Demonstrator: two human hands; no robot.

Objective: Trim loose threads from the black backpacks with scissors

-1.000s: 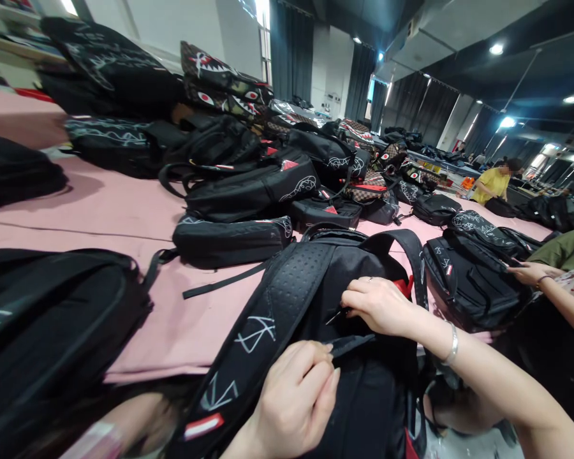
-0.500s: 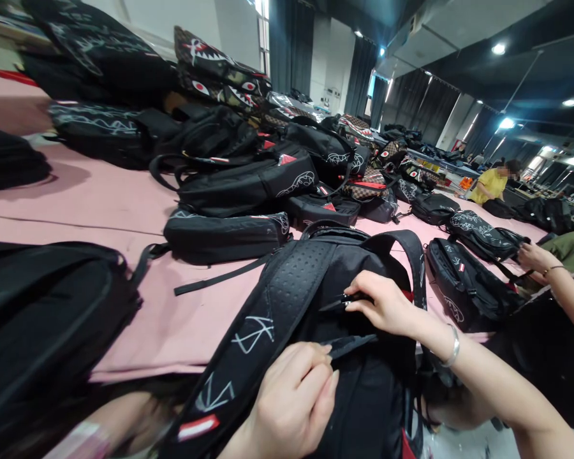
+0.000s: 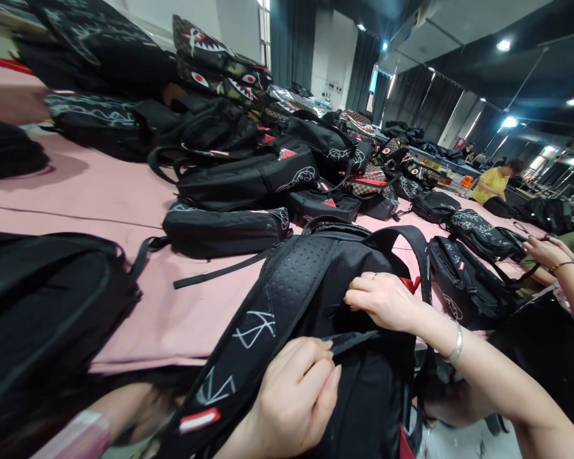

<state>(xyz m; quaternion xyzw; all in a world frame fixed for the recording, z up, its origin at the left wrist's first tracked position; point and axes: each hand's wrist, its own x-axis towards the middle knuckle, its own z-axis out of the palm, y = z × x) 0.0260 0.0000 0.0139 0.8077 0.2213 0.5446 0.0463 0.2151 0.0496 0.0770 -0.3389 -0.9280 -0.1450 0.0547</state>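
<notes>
A black backpack (image 3: 325,280) lies back-side up at the near edge of the pink table (image 3: 100,197), its padded shoulder strap (image 3: 268,319) with white scribble marks running towards me. My left hand (image 3: 291,398) is closed, pinching a thin black webbing strap (image 3: 356,339) that crosses the bag's back panel. My right hand (image 3: 385,299), with a ring and a silver bracelet, rests fingers-curled on the panel just above that strap. Its curled fingers almost wholly hide the small black pointed tool that it holds.
Another black bag (image 3: 43,299) fills the near left. Several black and shark-print backpacks (image 3: 239,178) are piled across the table. At the right a co-worker's hands (image 3: 550,252) handle a backpack (image 3: 463,287). A person in yellow (image 3: 492,182) stands far back.
My right hand lifted with the pointed tool showing, then came back down onto the panel with the tool tucked under the fingers. The co-worker's hands moved up and right.
</notes>
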